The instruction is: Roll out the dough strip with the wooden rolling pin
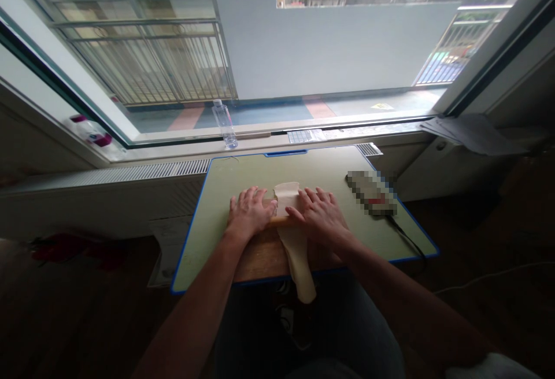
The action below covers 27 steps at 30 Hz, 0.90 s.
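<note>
Legs [377, 333]: dimly lit, below the hands and by the near edge of the counter [329, 162].
Dough strip [297, 257]: lying lengthwise between the hands, passing under the rolling pin [281, 222]; flat beyond it, drooping on the near side past the edge of the wooden board [260, 256].
Rolling pin: set crosswise on the dough strip, bare only between the thumbs, ends hidden beneath the hands.
Left hand [249, 211]: palm down over the rolling pin, fingers stretched forward rather than curled, thumb pointing inward.
Right hand [321, 211]: laid likewise, fingers extended, thumb and fingertips reaching the dough strip's edge.
Wooden board: under the hands, showing mainly on their near side.
Counter: pale green, blue-rimmed, spreading beyond the hands and to both sides.
Pixelated object [372, 193]: right of the right hand, details masked, black cable [405, 234] trailing toward the near edge.
Clear bottle [224, 127]: upright on the window sill [169, 151], well beyond the left hand.
Purple-capped bottle [93, 133]: farther left of the left hand.
Papers [477, 133]: loosely stacked, far beyond the right hand and to its right.
</note>
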Available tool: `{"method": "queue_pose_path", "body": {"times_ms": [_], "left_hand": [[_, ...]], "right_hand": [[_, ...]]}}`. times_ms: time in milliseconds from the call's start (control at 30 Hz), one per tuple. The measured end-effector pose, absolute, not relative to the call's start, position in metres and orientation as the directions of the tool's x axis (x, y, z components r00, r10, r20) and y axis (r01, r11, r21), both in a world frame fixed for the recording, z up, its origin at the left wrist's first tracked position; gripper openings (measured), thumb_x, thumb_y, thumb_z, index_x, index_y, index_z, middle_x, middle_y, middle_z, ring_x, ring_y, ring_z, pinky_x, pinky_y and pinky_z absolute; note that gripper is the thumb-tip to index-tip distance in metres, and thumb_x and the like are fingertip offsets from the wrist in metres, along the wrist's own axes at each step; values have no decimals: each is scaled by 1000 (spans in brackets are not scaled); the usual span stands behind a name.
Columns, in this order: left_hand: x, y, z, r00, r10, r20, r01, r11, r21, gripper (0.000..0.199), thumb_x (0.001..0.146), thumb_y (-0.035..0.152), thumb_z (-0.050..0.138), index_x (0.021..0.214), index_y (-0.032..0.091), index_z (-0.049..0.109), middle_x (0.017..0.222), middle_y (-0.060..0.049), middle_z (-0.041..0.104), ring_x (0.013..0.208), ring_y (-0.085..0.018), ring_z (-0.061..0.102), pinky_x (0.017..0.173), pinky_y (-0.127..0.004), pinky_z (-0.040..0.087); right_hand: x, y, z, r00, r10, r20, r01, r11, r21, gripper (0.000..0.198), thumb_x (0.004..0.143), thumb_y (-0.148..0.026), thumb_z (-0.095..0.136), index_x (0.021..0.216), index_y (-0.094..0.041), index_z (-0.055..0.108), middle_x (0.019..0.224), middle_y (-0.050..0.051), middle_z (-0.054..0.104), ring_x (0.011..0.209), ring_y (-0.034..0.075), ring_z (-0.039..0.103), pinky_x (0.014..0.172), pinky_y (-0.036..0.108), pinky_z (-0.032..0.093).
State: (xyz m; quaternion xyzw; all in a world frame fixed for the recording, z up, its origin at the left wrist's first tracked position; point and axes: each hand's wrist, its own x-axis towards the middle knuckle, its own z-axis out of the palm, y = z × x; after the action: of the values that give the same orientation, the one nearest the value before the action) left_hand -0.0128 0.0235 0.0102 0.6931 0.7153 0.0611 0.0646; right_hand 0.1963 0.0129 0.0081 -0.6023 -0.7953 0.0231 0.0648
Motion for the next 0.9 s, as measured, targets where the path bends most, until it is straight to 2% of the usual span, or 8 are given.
{"method": "queue_pose_path", "body": {"times_ms": [100,233,400,533,700,900], "left_hand": [[-9,3,10,-17,1000,16,988,14,154,63,106,62,40,157,30,58,171,-10,50,158,-32,42,132,-60,29],[-4,-31,7,3,997,82,993,-12,116,59,108,57,40,157,33,59,170,-7,52,158,-33,43,132,-62,30],[-2,-64,2,26,993,113,994,-38,99,56,108,56,41,159,39,57,174,-3,45,161,-34,40,132,-63,29],[-2,-65,3,34,993,116,994,-46,100,57,108,57,41,160,37,57,174,-4,44,161,-34,40,131,-64,30],[-2,-49,7,6,998,56,995,-11,99,59,108,58,40,160,35,57,174,-4,44,161,-33,40,131,-64,31],[-3,-40,10,6,998,56,994,-11,108,58,109,57,39,158,33,58,173,-5,47,161,-31,40,131,-60,32]], "right_hand": [[198,-7,11,-278,954,110,949,290,-123,77,111,-67,31,163,-14,52,168,14,51,158,37,37,129,53,23],[204,-34,4,-269,956,118,945,286,-157,78,111,-67,34,166,-15,48,173,14,44,162,35,32,131,56,21],[212,-58,-9,-278,945,171,934,308,-182,77,110,-67,37,167,-16,46,173,14,44,161,35,35,133,57,14],[212,-58,-10,-275,944,184,934,308,-182,76,110,-66,38,167,-16,47,172,14,45,161,35,35,133,57,14],[209,-46,-5,-279,950,140,938,301,-172,77,111,-67,36,167,-16,46,173,12,45,162,34,34,132,56,18],[206,-39,0,-266,958,109,943,282,-177,75,112,-65,31,168,-18,46,173,10,44,163,33,32,133,55,18]]}}
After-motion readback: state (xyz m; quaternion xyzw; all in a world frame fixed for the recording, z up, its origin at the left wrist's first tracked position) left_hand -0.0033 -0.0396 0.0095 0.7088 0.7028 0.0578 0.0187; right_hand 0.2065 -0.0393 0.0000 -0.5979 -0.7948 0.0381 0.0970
